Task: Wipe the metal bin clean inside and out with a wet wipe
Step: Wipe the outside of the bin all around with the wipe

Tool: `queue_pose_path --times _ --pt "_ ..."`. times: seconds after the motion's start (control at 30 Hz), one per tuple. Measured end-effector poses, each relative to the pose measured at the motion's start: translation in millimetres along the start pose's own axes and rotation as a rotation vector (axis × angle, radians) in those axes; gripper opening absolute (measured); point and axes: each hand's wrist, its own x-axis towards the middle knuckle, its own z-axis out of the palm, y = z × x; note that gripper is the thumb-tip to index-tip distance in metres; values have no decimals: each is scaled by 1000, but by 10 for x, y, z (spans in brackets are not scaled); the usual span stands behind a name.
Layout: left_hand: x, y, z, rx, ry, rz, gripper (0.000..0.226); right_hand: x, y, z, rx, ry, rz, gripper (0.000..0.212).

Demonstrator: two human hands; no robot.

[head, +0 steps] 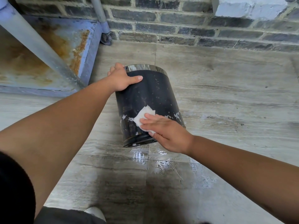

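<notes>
The dark cylindrical metal bin with a polished steel rim band (145,97) stands tilted on the grey wood-grain tiled floor (226,88), near the centre of the view, its rim end toward 12 o'clock and its base end toward 6 o'clock. The left hand (120,78) grips the bin at the rim band on the 9 o'clock side, thumb laid across the dark wall and fingers wrapped out of view round the far side. The right hand (163,128) lies flat, fingers extended and close together, pressing the white crumpled wet wipe (143,118) against the outer wall near the base. Judged from this, the exterior wipe is in progress and incomplete: white flecks and smears show on the wall at 3 o'clock of the wipe and higher up toward the rim. Wet patches shine on the floor at 6 o'clock of the bin. No evidence shows whether the interior has been wiped; treat it as outstanding. The bin's opening faces away from the camera, so the inside is hidden, as are the far wall and the underside. Most of the wipe is covered by the right hand. At 10 o'clock a rust-stained blue-grey metal shelf with tubular legs (48,50) is cut off by the frame edge.
</notes>
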Motion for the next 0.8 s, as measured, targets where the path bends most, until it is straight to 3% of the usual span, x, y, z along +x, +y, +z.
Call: queue_pose_path --times 0.2,0.3,0.43,0.53,0.63,0.7,0.73,0.8 --pt "-35 21 7 30 16 3 103 17 -209 19 142 -31 22 25" --pt "-70 59 19 29 24 19 97 114 -297 -91 531 68 249 24" --pt "-125 130 18 49 37 47 89 362 -193 -366 1195 389 527 18" --pt "-169 191 -18 19 14 139 71 471 -65 -584 1642 499 622 25" --pt "-204 238 -55 37 -16 264 66 512 -9 -643 1531 495 574 23" --pt "-236 275 -62 50 -14 341 64 538 18 -607 1368 580 531 14" --pt "-252 299 -62 52 -9 371 64 543 27 -581 1226 642 511 12" --pt "-264 354 -37 53 6 417 66 527 73 -529 713 695 470 8"
